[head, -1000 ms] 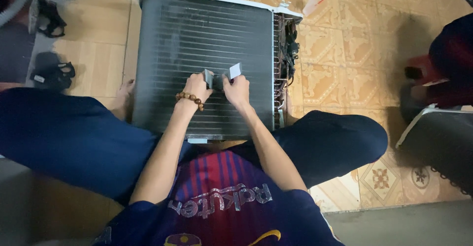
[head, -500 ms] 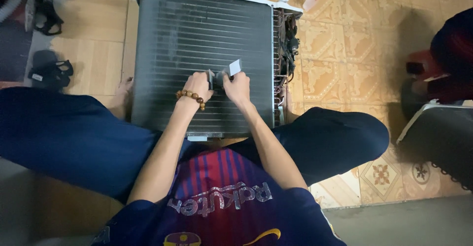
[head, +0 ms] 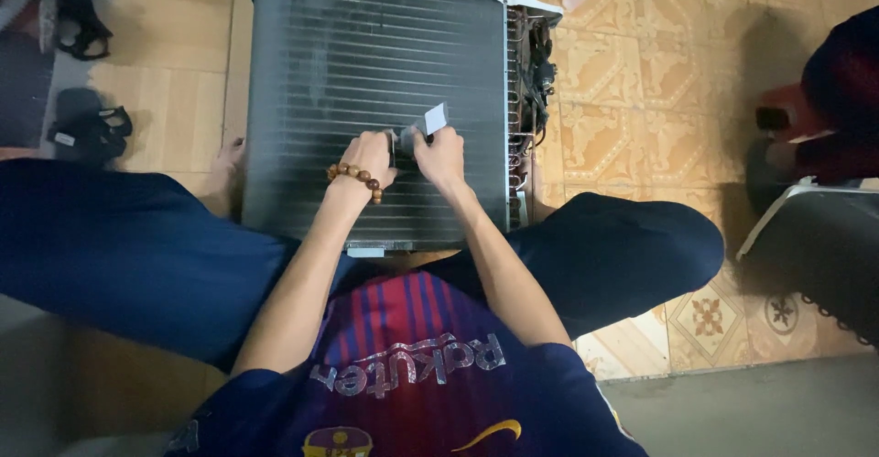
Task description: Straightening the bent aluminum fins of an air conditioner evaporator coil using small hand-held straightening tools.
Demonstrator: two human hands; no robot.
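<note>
A dark finned condenser coil (head: pixel 366 63) in a white frame lies flat on the floor between my knees. Both hands rest on its fins near the middle. My left hand (head: pixel 368 159), with a brown bead bracelet at the wrist, and my right hand (head: pixel 439 157) are closed together on a small grey flat tool (head: pixel 414 133) with a pale end that sticks up past my right fingers. The tool presses against the fins. Copper pipes and wiring (head: pixel 533 72) run down the coil's right side.
Black sandals (head: pixel 87 127) lie on the floor at the left. Another person in dark clothes (head: pixel 838 81) sits at the right edge, with a second coil unit (head: pixel 815 255) beside them. Patterned floor tiles (head: pixel 641 100) stretch to the right of my coil.
Both hands and the tool have shifted slightly up the fins, towards the far end of the coil. Grip is the same.
</note>
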